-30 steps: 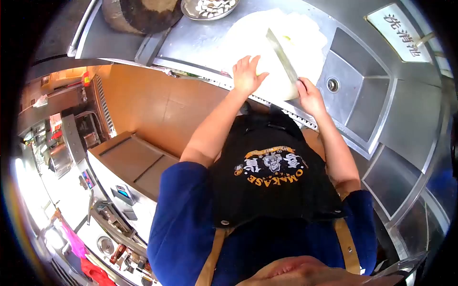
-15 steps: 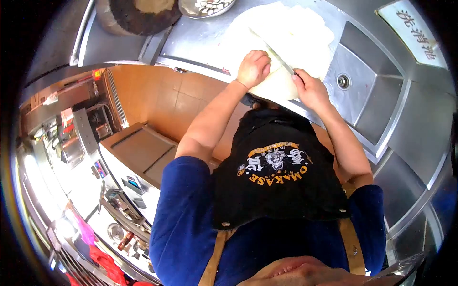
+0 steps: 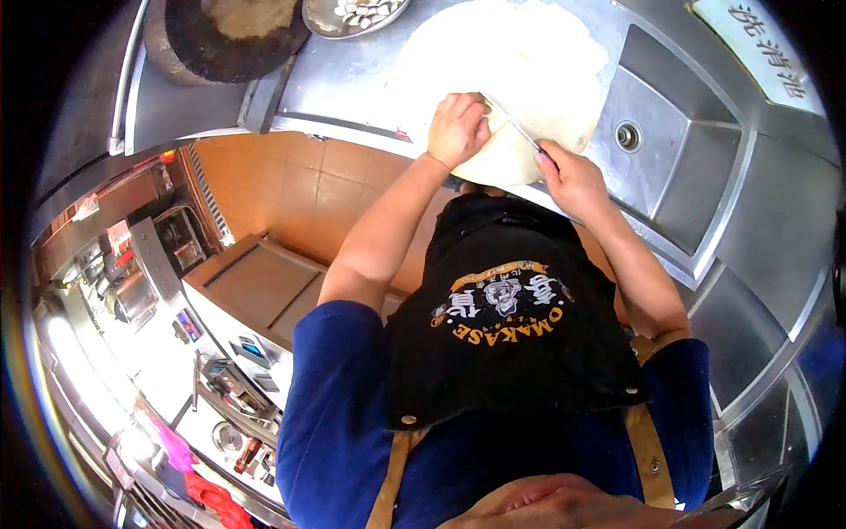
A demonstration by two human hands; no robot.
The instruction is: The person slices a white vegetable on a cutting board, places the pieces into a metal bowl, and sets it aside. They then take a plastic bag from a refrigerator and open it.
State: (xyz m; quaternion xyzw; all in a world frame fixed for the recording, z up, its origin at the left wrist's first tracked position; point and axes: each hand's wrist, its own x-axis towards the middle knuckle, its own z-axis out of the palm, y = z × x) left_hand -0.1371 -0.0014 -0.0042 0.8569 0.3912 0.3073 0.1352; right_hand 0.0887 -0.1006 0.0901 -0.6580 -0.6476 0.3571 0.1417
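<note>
My right hand point(image 3: 571, 179) is closed round the dark handle of a knife point(image 3: 515, 123), whose blade slants up and left over a round, pale board point(image 3: 546, 132). My left hand point(image 3: 459, 130) rests at the board's left part with its fingers curled, close to the blade's tip. What lies beneath those fingers is hidden. The board is washed out by glare, so any pale food on it is hard to make out.
To the right of the board is a steel sink point(image 3: 656, 159) with a drain. A plate of cut pieces point(image 3: 357, 16) and a large wok point(image 3: 233, 40) stand at the upper left. A brown-topped cabinet point(image 3: 264, 286) is behind on the left.
The view has shifted slightly. The knife's tip has come down and nearer to my left hand, and the blade lies shorter in view. Both hands keep their hold.
</note>
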